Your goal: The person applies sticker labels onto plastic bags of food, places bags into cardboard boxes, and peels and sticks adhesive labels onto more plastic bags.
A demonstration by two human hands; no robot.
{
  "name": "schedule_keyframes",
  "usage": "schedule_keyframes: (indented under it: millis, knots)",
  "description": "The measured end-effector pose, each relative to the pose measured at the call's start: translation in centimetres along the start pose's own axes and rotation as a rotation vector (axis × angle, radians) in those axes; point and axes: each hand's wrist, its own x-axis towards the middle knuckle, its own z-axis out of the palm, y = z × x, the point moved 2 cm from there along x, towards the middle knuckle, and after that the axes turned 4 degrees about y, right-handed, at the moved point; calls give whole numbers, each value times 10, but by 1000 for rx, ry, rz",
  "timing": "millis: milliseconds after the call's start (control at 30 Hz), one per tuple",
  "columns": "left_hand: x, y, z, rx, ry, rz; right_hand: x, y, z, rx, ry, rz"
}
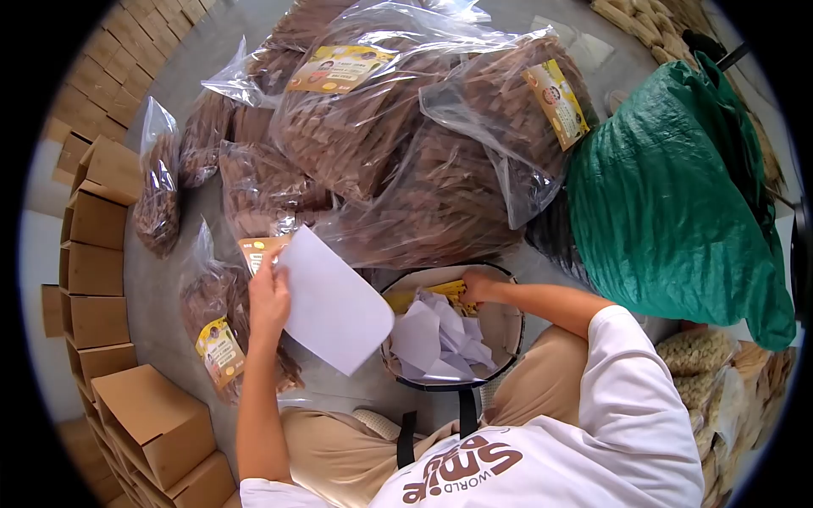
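Note:
My left hand point(269, 296) is closed on a white paper sheet point(334, 305) and a brown-and-yellow printed label point(258, 254) at the sheet's upper left corner. My right hand point(480, 286) is inside a round, dark-rimmed basket point(513, 339), its fingers closed at some yellow printed pieces point(436, 294). The fingertips are partly hidden, and the exact kind of these pieces is hard to make out. Crumpled white papers point(440, 337) lie in the basket below that hand.
Clear bags of brown dried strips point(423, 186) with printed labels cover the floor ahead. Another labelled bag point(220, 339) lies left of my left arm. A green woven sack point(669, 195) stands at right. Cardboard boxes point(157, 419) line the left side.

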Motion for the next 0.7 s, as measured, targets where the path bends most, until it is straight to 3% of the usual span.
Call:
schedule_keyframes:
  millis: [67,100,133,167,200,233,300,333,367,400,433,500,533,600,700]
  knots:
    - [-18,79,-11,253,273,240,13,8,1,-25,-4,-83]
    - [-25,97,-13,252,270,235,18,13,0,-48,-6,-163]
    - [-33,111,-12,94,124,225,18,16,-3,-49,-10,-159]
    - [-40,123,-8,-64,-18,216,18,18,-6,152,-72,-58]
    - [-48,135,-2,-54,-110,273,17,18,-9,351,-136,42]
    - [-56,144,7,-43,-199,330,14,18,-12,346,-141,38]
    - [-74,152,30,-74,-351,324,8,10,-24,-24,-39,-204]
    - [-76,151,43,-110,-388,433,3,6,-27,-30,-37,-210]
    - [-77,145,56,-146,-423,542,-4,-1,-33,-142,73,-369]
    - [-76,133,69,-149,-415,546,-12,-9,-39,-256,183,-526]
    - [-75,118,83,-120,-470,453,-18,-20,-49,-265,184,-529]
    - [-81,104,97,-115,-519,353,-30,-35,-62,-166,-95,-532]
    - [-82,102,99,-110,-481,288,-33,-35,-65,-88,-107,-542]
    - [-82,98,99,-62,-440,163,-51,-49,-80,-193,6,-562]
    - [-78,101,101,5,-449,183,-92,-84,-105,-331,107,-522]
